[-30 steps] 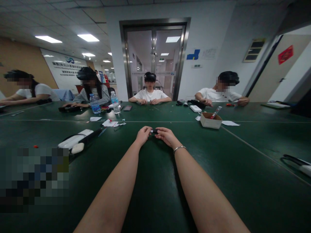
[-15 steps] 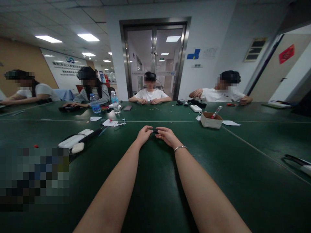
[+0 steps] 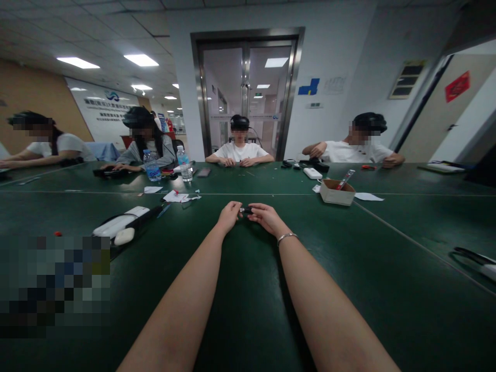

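Note:
Just above the green tabletop [image 3: 248, 289], at the middle of the head view, I hold a small dark piece with a silvery end [image 3: 248, 210]. My right hand [image 3: 267, 216] pinches its black part between thumb and fingers. At the silvery end, the fingertips of my left hand [image 3: 230, 216] are pressed together. The piece is too small to tell what kind it is, and my fingers cover part of it. A metal bangle [image 3: 287, 237] circles my right wrist.
To the left lie a white power bank [image 3: 122, 221] and a rounded white case [image 3: 124, 236]. Two water bottles [image 3: 152, 166] stand farther back. A small open box [image 3: 337, 195] with a tube inside is at right. Several people sit across the table.
My left fingertips have drawn slightly left, and more of the silvery end shows between my hands. My right hand stays nearly in place.

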A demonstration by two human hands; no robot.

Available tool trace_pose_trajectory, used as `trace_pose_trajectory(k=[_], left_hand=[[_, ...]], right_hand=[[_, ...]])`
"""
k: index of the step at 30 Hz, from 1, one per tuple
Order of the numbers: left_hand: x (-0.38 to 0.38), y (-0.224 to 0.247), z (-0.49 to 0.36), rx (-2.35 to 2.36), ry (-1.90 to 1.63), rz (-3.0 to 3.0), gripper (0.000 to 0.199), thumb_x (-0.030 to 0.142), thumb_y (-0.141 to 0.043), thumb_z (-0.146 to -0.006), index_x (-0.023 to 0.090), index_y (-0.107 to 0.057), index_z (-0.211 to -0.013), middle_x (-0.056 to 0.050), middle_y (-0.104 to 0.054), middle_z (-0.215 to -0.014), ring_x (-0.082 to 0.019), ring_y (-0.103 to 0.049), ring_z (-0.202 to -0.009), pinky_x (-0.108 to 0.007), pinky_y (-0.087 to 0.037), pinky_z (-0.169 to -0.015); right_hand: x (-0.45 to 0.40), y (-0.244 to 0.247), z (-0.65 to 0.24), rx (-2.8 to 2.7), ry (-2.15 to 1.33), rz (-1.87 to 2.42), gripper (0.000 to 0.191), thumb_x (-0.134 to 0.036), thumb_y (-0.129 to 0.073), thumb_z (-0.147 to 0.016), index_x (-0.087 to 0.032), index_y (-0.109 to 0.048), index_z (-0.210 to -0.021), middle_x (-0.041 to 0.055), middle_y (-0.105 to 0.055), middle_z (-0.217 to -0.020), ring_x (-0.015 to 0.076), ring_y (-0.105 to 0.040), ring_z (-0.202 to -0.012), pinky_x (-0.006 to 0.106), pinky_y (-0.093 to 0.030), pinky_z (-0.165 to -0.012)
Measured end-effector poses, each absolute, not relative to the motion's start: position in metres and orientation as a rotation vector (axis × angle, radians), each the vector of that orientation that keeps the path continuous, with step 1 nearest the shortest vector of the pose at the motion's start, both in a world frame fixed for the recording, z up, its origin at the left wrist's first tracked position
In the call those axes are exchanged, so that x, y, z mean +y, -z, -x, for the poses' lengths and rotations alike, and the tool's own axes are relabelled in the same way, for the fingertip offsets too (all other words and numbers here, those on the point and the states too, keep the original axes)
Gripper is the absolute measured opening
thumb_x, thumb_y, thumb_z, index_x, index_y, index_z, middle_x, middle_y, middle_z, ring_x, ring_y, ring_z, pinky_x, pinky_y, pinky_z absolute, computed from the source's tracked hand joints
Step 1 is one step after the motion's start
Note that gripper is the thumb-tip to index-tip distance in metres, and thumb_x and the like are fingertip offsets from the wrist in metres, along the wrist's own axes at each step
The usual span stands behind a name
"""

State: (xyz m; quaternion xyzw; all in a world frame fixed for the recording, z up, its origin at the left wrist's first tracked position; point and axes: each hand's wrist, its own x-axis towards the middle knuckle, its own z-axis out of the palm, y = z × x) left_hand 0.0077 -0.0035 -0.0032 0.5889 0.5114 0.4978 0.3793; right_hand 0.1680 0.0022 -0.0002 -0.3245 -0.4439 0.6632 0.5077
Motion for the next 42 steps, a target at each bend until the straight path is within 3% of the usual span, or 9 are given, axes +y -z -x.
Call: trace_pose_trajectory(k=[11, 16, 20, 24, 28, 30, 34, 39, 42], left_hand=[[-0.002, 0.007, -0.008, 1.271, -1.270, -1.503, 0.024, 0.028, -0.054, -0.079, 0.018, -0.059, -0.101, -0.005, -0.058, -0.085, -0.012, -0.053, -0.064, -0.017, -0.038, -0.046], [-0.003, 0.008, -0.009, 1.273, -1.270, -1.539, 0.022, 0.028, -0.056, -0.079, 0.017, -0.060, -0.098, -0.005, -0.059, -0.081, -0.013, -0.054, -0.065, -0.018, -0.040, -0.046], [-0.004, 0.007, -0.007, 1.148, -1.333, -1.526, 0.028, 0.024, -0.064, -0.073, 0.016, -0.059, -0.100, -0.008, -0.061, -0.086, -0.017, -0.060, -0.075, -0.025, -0.049, -0.057], [-0.004, 0.004, -0.005, 0.998, -1.439, -1.561, 0.029, 0.019, -0.071, -0.066, 0.014, -0.061, -0.092, -0.010, -0.063, -0.094, -0.019, -0.060, -0.087, -0.036, -0.049, -0.081], [-0.006, 0.002, -0.004, 0.943, -1.424, -1.544, 0.029, 0.016, -0.070, -0.065, 0.013, -0.061, -0.092, -0.010, -0.063, -0.096, -0.019, -0.060, -0.091, -0.039, -0.047, -0.088], [-0.008, 0.001, -0.003, 0.946, -1.398, -1.503, 0.030, 0.018, -0.070, -0.066, 0.012, -0.060, -0.093, -0.011, -0.063, -0.096, -0.020, -0.060, -0.090, -0.038, -0.049, -0.084], [-0.009, 0.001, -0.002, 0.971, -1.383, -1.465, 0.032, 0.020, -0.070, -0.066, 0.012, -0.059, -0.094, -0.011, -0.063, -0.096, -0.020, -0.060, -0.090, -0.036, -0.050, -0.079], [-0.006, 0.003, -0.002, 0.962, -1.388, -1.483, 0.030, 0.018, -0.070, -0.065, 0.013, -0.060, -0.093, -0.011, -0.063, -0.097, -0.020, -0.060, -0.092, -0.035, -0.049, -0.081], [-0.004, 0.005, -0.001, 0.967, -1.396, -1.476, 0.029, 0.018, -0.069, -0.066, 0.013, -0.060, -0.093, -0.011, -0.063, -0.097, -0.020, -0.060, -0.092, -0.035, -0.050, -0.078]], right_hand=[[0.001, 0.000, -0.169, -1.061, -1.600, 0.778, 0.018, 0.004, -0.054, -0.079, -0.008, -0.062, -0.089, 0.0094, -0.065, -0.074, 0.0150, -0.064, -0.059, 0.023, -0.055, -0.056], [0.002, 0.000, -0.169, -1.058, -1.599, 0.774, 0.018, 0.004, -0.054, -0.078, -0.008, -0.062, -0.088, 0.0090, -0.065, -0.073, 0.0149, -0.064, -0.058, 0.022, -0.055, -0.055], [0.000, -0.002, -0.169, -1.054, -1.592, 0.784, 0.014, 0.002, -0.054, -0.080, -0.009, -0.060, -0.087, 0.0090, -0.065, -0.072, 0.0151, -0.064, -0.058, 0.022, -0.055, -0.055], [-0.001, -0.004, -0.168, -1.071, -1.579, 0.809, 0.002, -0.008, -0.055, -0.084, -0.009, -0.057, -0.085, 0.0074, -0.062, -0.064, 0.0152, -0.063, -0.054, 0.021, -0.054, -0.050], [0.000, -0.003, -0.169, -1.105, -1.570, 0.892, 0.011, -0.021, -0.057, -0.086, -0.011, -0.052, -0.086, 0.0038, -0.057, -0.054, 0.0140, -0.058, -0.045, 0.019, -0.049, -0.040], [-0.001, -0.004, -0.170, -1.114, -1.578, 0.852, 0.015, -0.017, -0.060, -0.081, -0.014, -0.050, -0.092, 0.0023, -0.058, -0.060, 0.0128, -0.058, -0.046, 0.019, -0.049, -0.042], [-0.004, -0.008, -0.173, -1.088, -1.632, 0.747, 0.051, -0.005, -0.065, -0.069, -0.025, -0.040, -0.109, -0.0023, -0.059, -0.077, 0.0133, -0.063, -0.055, 0.024, -0.055, -0.054], [-0.006, -0.011, -0.171, -1.154, -1.679, 0.890, 0.029, -0.029, -0.058, -0.083, -0.020, -0.042, -0.105, 0.0006, -0.056, -0.067, 0.0147, -0.060, -0.047, 0.023, -0.050, -0.042], [-0.005, -0.011, -0.172, -1.169, -1.647, 0.842, 0.037, -0.017, -0.059, -0.079, -0.024, -0.039, -0.109, -0.0022, -0.056, -0.070, 0.0127, -0.059, -0.047, 0.021, -0.049, -0.043]])
